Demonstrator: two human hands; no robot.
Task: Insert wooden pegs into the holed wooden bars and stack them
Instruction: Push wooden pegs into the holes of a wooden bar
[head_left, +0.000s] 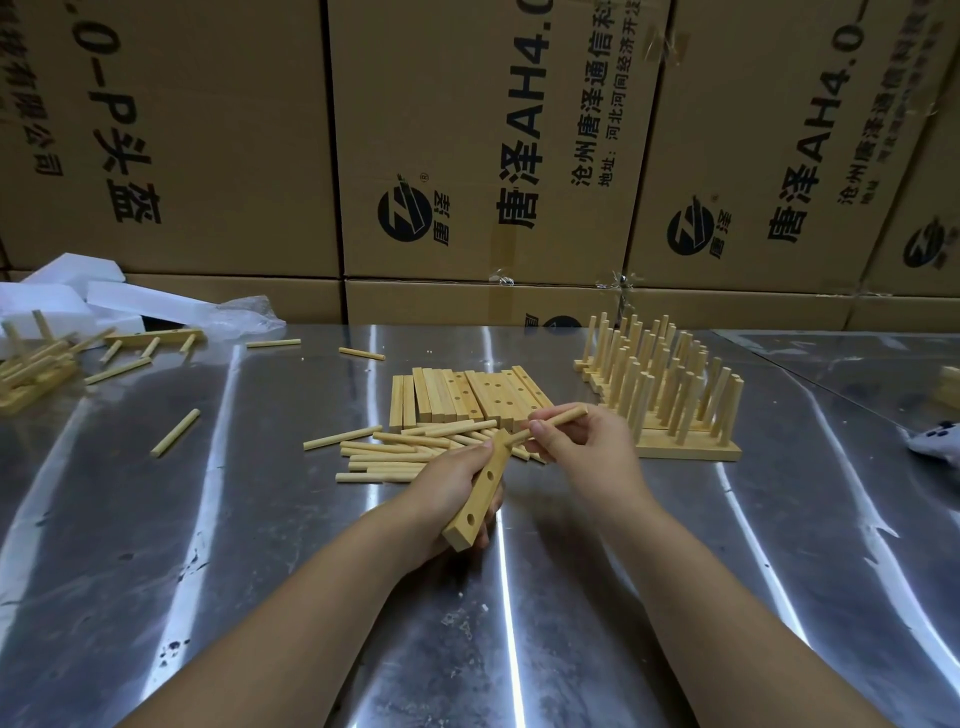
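Observation:
My left hand (457, 486) grips a holed wooden bar (480, 496), tilted with its far end up; two holes show on its face. My right hand (582, 441) pinches a wooden peg (558, 418) whose near tip meets the bar's upper end. Just beyond lies a pile of loose pegs (395, 452). Behind that, a row of holed bars (467, 395) lies side by side. To the right stands a stack of bars with upright pegs (670, 389).
The shiny metal table (260, 545) carries stray pegs (175, 433) at left. At far left lie other pegged pieces (31, 369), white foam blocks (78, 296) and clear plastic wrap. Cardboard boxes (467, 156) wall off the back. A cloth item (937, 441) sits at the right edge.

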